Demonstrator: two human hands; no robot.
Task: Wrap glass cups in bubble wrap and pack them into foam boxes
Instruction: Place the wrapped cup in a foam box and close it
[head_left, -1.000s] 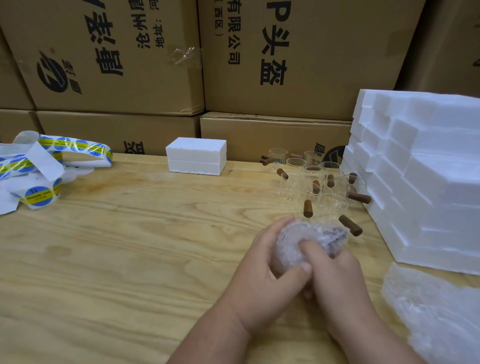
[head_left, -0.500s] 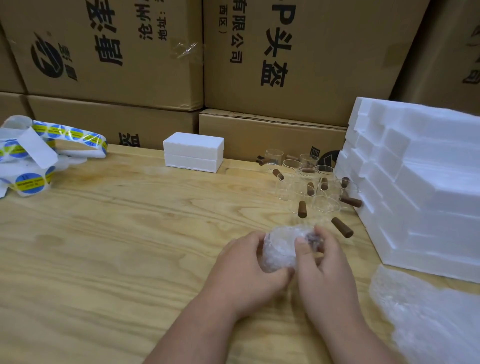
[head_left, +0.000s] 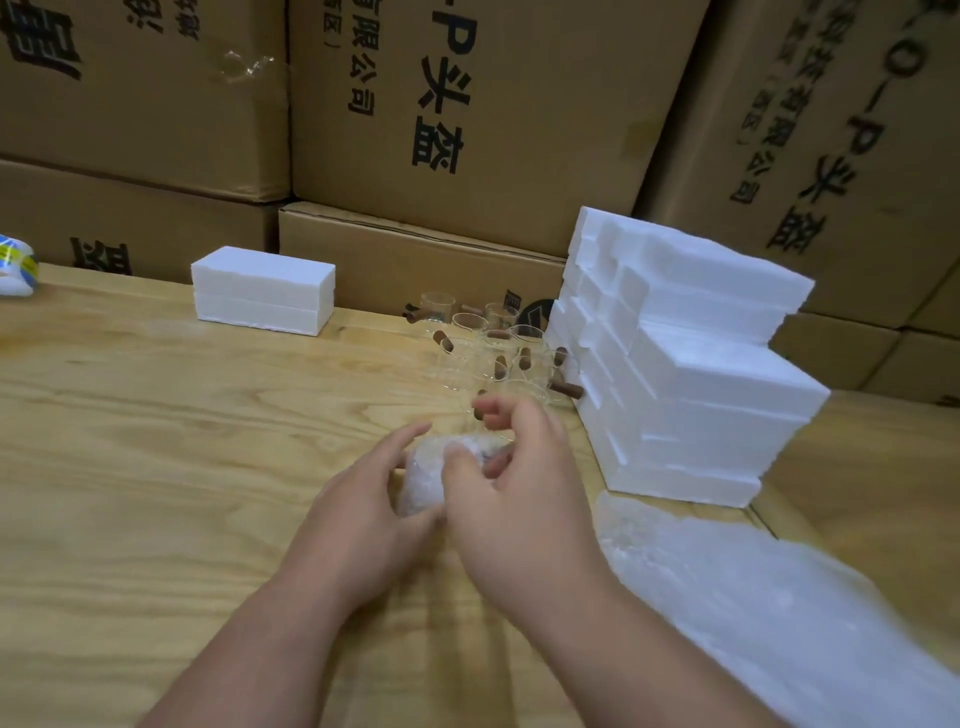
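Wrapped cup (head_left: 423, 480), a glass cup bundled in bubble wrap, held just above the counter (head_left: 156, 441) toward its right half, between both hands. The left hand (head_left: 363, 514) cups the bundle from the left with fingers curved round it; the right hand (head_left: 511, 486) closes over the top, thumb pressing the wrap, its far fingers blurred. The bundle is judged light, fragile and springy, the film slippery; a grip round the body, pinning the loose end, suits it best. Beyond stand unwrapped glass cups (head_left: 488, 353) with brown handles, beside a foam box stack (head_left: 691, 374) near the right edge. One foam box (head_left: 262, 291) sits at the back edge; spare bubble wrap (head_left: 769, 597) lies front right.
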